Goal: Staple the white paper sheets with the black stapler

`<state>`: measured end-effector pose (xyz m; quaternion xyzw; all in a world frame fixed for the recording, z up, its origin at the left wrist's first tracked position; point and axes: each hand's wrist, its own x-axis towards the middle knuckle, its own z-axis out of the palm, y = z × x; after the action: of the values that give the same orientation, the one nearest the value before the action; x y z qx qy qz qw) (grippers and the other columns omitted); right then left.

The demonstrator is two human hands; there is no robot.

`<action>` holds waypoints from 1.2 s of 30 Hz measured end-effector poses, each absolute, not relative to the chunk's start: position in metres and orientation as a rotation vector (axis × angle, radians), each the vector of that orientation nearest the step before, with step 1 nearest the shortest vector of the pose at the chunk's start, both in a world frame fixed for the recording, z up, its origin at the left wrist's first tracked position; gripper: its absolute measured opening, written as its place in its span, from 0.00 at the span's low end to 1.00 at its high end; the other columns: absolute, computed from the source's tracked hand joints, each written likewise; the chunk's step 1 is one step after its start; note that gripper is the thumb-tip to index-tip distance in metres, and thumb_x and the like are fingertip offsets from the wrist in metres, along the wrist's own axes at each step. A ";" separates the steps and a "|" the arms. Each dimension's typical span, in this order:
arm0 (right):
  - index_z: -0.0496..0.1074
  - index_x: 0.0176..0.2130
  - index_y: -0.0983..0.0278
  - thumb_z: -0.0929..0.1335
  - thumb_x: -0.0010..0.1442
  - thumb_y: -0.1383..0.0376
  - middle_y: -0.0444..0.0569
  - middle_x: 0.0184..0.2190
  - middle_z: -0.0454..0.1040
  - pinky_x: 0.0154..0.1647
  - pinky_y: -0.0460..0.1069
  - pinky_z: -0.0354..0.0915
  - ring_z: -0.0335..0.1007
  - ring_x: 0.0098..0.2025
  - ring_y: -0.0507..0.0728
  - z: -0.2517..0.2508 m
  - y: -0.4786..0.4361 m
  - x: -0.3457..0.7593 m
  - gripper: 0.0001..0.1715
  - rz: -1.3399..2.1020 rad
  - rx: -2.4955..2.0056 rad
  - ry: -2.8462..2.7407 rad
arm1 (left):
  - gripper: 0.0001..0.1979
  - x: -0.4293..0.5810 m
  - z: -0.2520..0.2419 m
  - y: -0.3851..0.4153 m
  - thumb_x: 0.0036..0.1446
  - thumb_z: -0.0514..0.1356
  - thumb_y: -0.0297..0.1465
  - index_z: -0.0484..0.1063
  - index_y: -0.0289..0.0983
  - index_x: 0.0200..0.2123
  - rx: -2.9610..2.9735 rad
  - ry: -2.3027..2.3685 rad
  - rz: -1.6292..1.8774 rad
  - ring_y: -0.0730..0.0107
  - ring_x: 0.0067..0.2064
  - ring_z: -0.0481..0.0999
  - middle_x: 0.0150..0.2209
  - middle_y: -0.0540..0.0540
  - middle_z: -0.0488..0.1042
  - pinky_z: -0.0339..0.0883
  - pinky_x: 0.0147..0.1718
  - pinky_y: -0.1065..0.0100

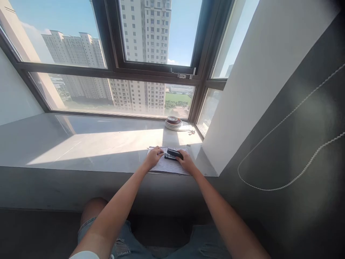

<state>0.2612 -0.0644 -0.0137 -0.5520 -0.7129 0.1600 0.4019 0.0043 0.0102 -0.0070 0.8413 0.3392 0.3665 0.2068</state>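
A black stapler [173, 154] lies over white sheets of paper [167, 167] covered in lines of writing or print, near the front edge of the sill. My right hand [185, 160] grips the stapler's right end, thumb and fingers closed around it. At the stapler's left end, my left hand [154, 157] pinches with thumb and forefinger; what sits between them is too small to make out. The stapler's upper and lower arms look parted toward the left.
The grey windowsill [107, 144] runs left under dark-framed windows [151, 74]. Stacked plates [174, 124] stand at the back right, with a small dark item [191, 132] beside them. A white wall [237, 72] bounds the right side, where a beaded cord [269, 189] hangs.
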 end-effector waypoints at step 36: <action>0.75 0.51 0.60 0.70 0.64 0.60 0.53 0.47 0.78 0.55 0.58 0.65 0.71 0.51 0.64 -0.012 -0.067 0.263 0.17 0.419 -1.352 -1.777 | 0.16 0.002 0.001 0.009 0.70 0.58 0.39 0.82 0.38 0.48 2.262 0.903 1.055 0.62 0.41 0.76 0.42 0.42 0.81 0.70 0.46 0.59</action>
<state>0.2626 -0.0671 -0.0117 -0.5397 -0.7095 0.1671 0.4212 0.0018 0.0090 0.0012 0.8271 0.3301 0.3857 0.2413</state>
